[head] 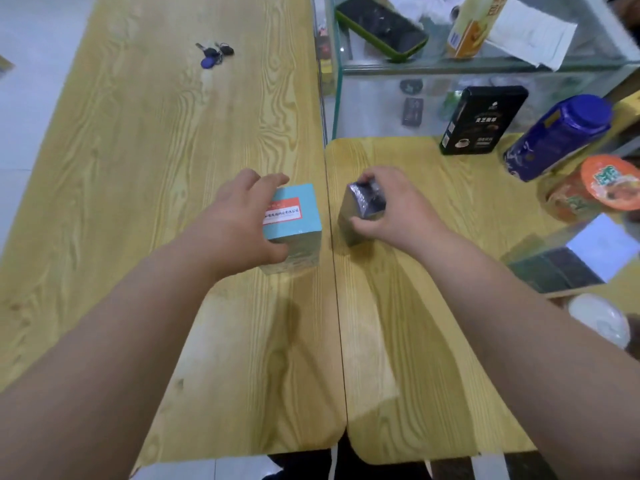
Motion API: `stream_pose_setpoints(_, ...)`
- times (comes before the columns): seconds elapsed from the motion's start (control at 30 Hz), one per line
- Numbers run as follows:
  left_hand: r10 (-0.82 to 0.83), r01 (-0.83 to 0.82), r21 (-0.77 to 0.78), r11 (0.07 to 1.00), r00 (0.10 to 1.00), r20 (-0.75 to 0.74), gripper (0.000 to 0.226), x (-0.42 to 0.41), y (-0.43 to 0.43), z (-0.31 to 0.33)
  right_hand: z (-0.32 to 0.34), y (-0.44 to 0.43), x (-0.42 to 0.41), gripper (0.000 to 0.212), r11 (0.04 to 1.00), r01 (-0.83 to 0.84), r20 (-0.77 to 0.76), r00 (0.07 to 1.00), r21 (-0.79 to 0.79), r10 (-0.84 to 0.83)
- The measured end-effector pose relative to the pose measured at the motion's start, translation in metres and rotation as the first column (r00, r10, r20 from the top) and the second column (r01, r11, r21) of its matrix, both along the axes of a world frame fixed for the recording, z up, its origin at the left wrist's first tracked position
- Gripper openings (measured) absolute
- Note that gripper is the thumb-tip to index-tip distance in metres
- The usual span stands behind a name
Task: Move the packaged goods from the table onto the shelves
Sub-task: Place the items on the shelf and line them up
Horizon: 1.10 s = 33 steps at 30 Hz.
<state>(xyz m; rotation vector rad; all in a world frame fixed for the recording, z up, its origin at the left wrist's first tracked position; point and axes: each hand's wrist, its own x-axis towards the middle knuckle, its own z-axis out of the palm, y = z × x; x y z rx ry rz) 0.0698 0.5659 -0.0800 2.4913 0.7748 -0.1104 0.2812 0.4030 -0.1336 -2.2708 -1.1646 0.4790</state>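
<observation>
A light blue box [298, 220] with a red and white label stands on the left wooden table [138, 150]. My left hand [239, 220] grips it from the left, thumb on the near side and fingers over the top. A small dark box in shiny wrap [360, 213] stands on the right wooden table [415, 306]. My right hand [394, 206] grips it from the right, fingers curled over its top. The glass shelf unit [485, 62] stands at the far right.
A black tin [481, 121], a blue canister [557, 136] and an orange-lidded cup [602, 188] stand at the right table's far edge. On the glass top lie a phone [381, 26], a yellow carton [471, 26] and paper. Keys [214, 53] lie far left.
</observation>
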Motion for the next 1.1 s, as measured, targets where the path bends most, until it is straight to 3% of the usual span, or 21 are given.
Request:
stream_pose_setpoints(0.07,0.211,-0.129,-0.283,0.950,0.936,0.282,0.083,-0.027,-0.018,-0.015,-0.006,-0.023,-0.034,0.065,0.999,-0.019,-0.080,0.997,0.046,0.022)
stream_pose_setpoints(0.17,0.449,-0.172,-0.603,0.779,0.824,0.345,0.087,-0.052,-0.039,-0.043,-0.021,-0.048,-0.068,0.078,0.990,0.033,-0.209,0.978,0.136,-0.003)
stream_pose_setpoints(0.27,0.372,-0.139,-0.652,0.746,0.899,0.234,0.073,-0.057,-0.045,-0.082,-0.026,-0.055,-0.073,0.085,0.985,0.159,-0.438,0.891,0.059,-0.118)
stream_pose_setpoints(0.33,0.333,-0.150,-0.659,0.737,0.929,0.161,0.067,-0.053,-0.050,-0.100,-0.031,-0.055,-0.067,0.081,0.986,0.167,-0.467,0.871,-0.010,-0.153)
stream_pose_setpoints(0.43,0.390,-0.190,-0.705,0.684,0.911,0.133,0.073,-0.053,-0.057,-0.107,-0.034,-0.054,-0.060,0.085,0.986,0.162,-0.517,0.841,-0.045,-0.161)
stream_pose_setpoints(0.53,0.521,-0.250,-0.800,0.546,0.849,0.090,0.061,-0.064,-0.072,-0.091,-0.027,-0.056,-0.062,0.075,0.985,0.171,-0.598,0.788,-0.013,-0.145)
stream_pose_setpoints(0.67,0.753,-0.315,-0.897,0.311,0.657,0.031,0.035,-0.086,-0.103,-0.066,-0.014,-0.059,-0.087,0.041,0.987,0.153,-0.811,0.583,0.040,-0.058)
stream_pose_setpoints(0.73,0.837,-0.394,-0.887,0.241,0.547,-0.016,0.024,-0.099,-0.118,-0.055,-0.007,-0.056,-0.104,0.041,0.992,0.121,-0.860,0.510,0.044,-0.024)
stream_pose_setpoints(0.8,0.898,-0.455,-0.870,0.192,0.439,-0.032,0.026,-0.117,-0.131,-0.044,-0.001,-0.048,-0.119,0.041,0.997,0.068,-0.880,0.474,0.036,0.000)
stream_pose_setpoints(0.9,0.965,-0.476,-0.873,0.105,0.262,-0.027,0.033,-0.145,-0.152,-0.024,0.023,-0.030,-0.140,0.024,1.000,-0.024,-0.967,0.254,0.001,0.007)
stream_pose_setpoints(0.97,0.991,-0.481,-0.876,0.041,0.135,-0.027,0.026,-0.166,-0.166,-0.008,0.041,-0.017,-0.157,0.033,0.992,-0.127,-0.989,0.144,0.020,0.038)
stream_pose_setpoints(1.1,0.988,-0.407,-0.908,-0.101,-0.148,-0.044,0.022,-0.221,-0.195,0.029,0.069,-0.001,-0.207,0.040,0.930,-0.345,-0.990,0.017,0.126,0.141)
